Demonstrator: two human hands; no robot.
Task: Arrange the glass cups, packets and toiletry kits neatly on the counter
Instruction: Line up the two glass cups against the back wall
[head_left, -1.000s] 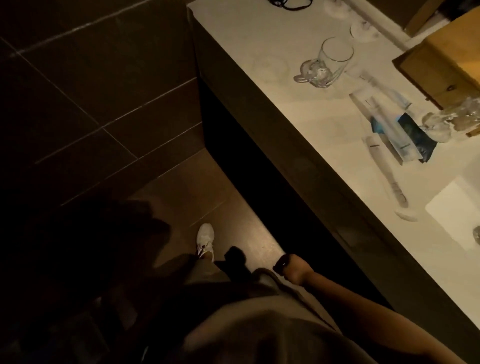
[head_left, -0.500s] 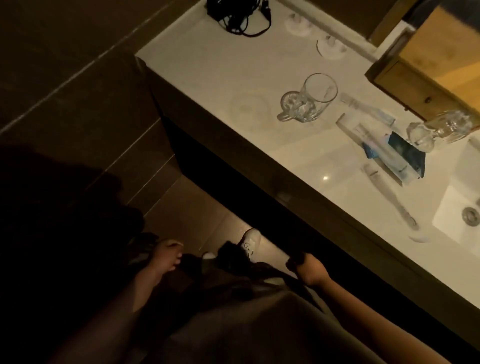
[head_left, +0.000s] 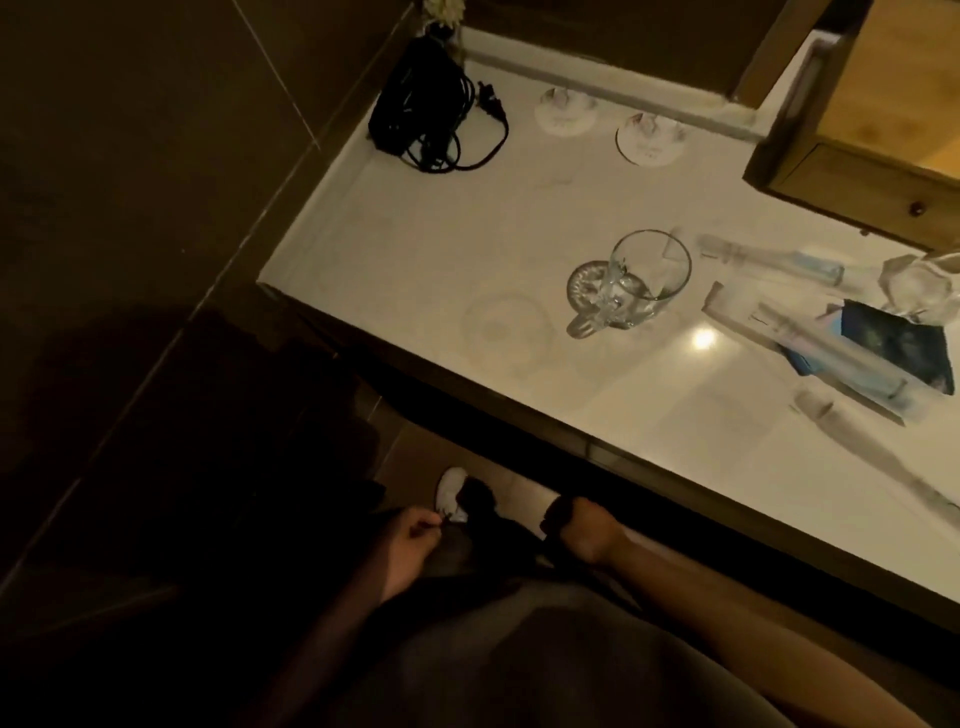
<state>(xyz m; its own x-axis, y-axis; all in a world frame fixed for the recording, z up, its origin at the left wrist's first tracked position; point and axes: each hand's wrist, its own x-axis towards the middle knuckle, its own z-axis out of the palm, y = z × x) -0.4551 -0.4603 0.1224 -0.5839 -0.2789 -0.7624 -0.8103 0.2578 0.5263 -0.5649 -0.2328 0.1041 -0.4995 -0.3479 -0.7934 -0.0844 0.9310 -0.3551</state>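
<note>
A clear glass mug (head_left: 631, 283) with a handle stands near the middle of the white counter (head_left: 415, 249). At the right edge lies a second glass cup (head_left: 917, 283). Between them are a clear toothbrush kit (head_left: 769, 260), a long clear packet (head_left: 802, 353) lying over a dark blue packet (head_left: 896, 345), and another long kit (head_left: 872, 447) nearer the front edge. My left hand (head_left: 410, 551) hangs by my clothes with its fingers curled. My right hand (head_left: 584, 530) is a fist below the counter's front edge, with something dark at its fingers.
A bundle of black cable (head_left: 421, 119) sits in the counter's back left corner. Two round coasters (head_left: 563, 111) (head_left: 649, 140) lie along the back wall. A wooden box with a drawer (head_left: 857, 171) stands at the back right. Dark tiled floor lies to the left.
The view has swung up and right, bringing the black cable and coasters into sight. My left hand has come into view. Nothing on the counter has moved.
</note>
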